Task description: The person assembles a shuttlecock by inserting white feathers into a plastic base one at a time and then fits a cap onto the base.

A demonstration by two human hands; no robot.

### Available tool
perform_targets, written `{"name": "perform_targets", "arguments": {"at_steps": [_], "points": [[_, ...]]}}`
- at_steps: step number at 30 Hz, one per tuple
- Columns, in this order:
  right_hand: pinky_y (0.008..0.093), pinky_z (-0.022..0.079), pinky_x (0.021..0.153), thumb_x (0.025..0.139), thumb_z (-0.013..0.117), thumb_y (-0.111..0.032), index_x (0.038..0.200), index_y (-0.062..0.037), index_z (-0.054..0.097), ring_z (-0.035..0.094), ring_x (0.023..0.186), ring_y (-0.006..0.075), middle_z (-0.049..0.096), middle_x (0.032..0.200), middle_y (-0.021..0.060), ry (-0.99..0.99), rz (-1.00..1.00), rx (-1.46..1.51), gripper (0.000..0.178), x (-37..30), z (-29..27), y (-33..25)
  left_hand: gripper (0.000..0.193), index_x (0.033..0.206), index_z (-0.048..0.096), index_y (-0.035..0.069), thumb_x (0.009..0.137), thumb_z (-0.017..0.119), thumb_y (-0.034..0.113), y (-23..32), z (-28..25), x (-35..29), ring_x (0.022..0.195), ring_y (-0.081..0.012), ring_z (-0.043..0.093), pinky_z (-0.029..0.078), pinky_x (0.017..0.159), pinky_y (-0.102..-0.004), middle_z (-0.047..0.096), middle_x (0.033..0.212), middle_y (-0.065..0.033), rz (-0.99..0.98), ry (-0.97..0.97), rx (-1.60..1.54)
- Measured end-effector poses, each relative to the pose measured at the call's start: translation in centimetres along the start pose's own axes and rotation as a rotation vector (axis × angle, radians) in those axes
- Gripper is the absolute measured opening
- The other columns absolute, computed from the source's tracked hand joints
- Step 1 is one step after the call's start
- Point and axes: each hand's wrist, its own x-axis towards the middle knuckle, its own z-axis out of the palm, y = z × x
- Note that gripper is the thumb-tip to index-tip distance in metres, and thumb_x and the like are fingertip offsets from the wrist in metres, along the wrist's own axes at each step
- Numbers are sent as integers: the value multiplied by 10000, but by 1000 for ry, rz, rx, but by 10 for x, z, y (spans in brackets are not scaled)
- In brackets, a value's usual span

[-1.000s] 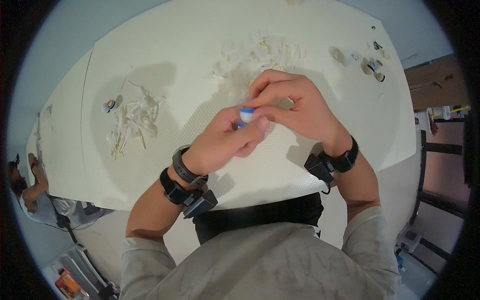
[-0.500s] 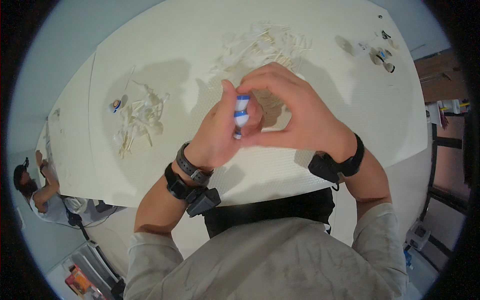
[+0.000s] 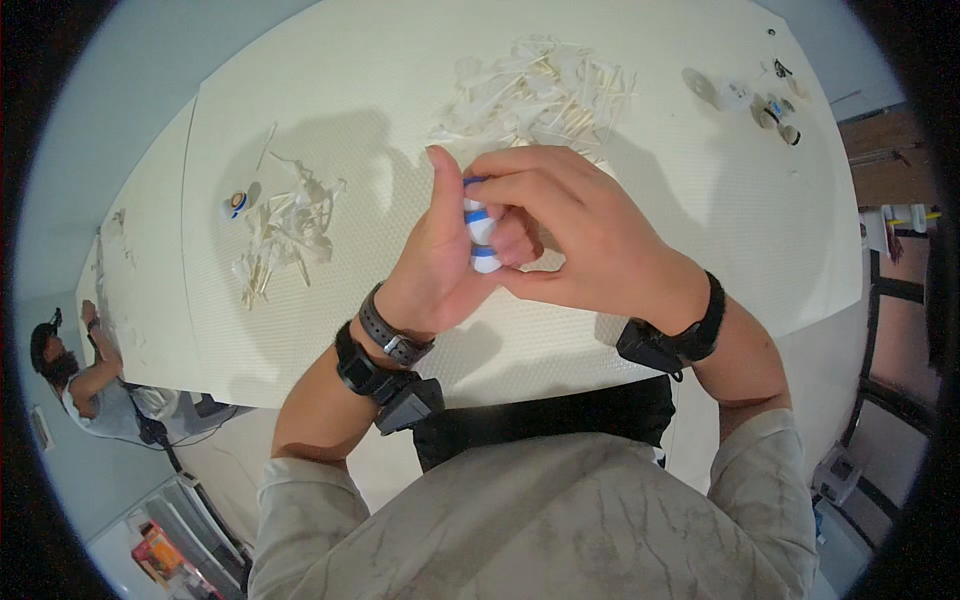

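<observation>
Several small round white pieces with blue bands (image 3: 481, 230) stand in a column between my hands. My left hand (image 3: 425, 275) holds the column against its palm, fingers curled round the far side and thumb pointing up and away from it. My right hand (image 3: 610, 235) arches over from the right. Its index and middle fingertips touch the far end of the column and its thumb is by the near end. The left fingers hide part of the pieces.
Heaps of thin pale sticks and clear wrappers lie at the far middle (image 3: 545, 90) and left (image 3: 290, 225) of the white table (image 3: 400, 360). A small round blue-banded piece (image 3: 237, 204) sits at left. Small bits (image 3: 770, 110) lie far right. Another person (image 3: 75, 365) is at far left.
My left thumb has lifted away from the column, and my right fingers have come down onto its far end. More of the near-end piece shows now.
</observation>
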Motion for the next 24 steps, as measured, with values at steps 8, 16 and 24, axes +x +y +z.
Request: {"name": "perform_targets", "arguments": {"at_steps": [8,16,24], "points": [[423,536,893,656,838,-102,1108,-68,596,634,1069,331,629,1215,94,-5,-41,-1,513,0,3,5,772,814,493,113,972,178,800,-3,-7,2,677,-120,411,386,646,-285,395,672,31,20,-4,56],[419,539,917,669,830,-102,1124,-73,603,624,1108,324,612,1242,97,-23,-40,2,509,-2,5,5,789,827,531,126,933,216,841,3,12,-4,650,-106,414,378,627,-277,387,662,47,-2,84,36],[411,543,926,682,813,-101,1112,-60,613,626,1102,314,614,1216,96,8,-50,-29,476,-2,6,6,767,942,584,121,991,206,787,3,-10,-1,703,-137,509,455,713,-301,500,737,21,-7,19,-58]]}}
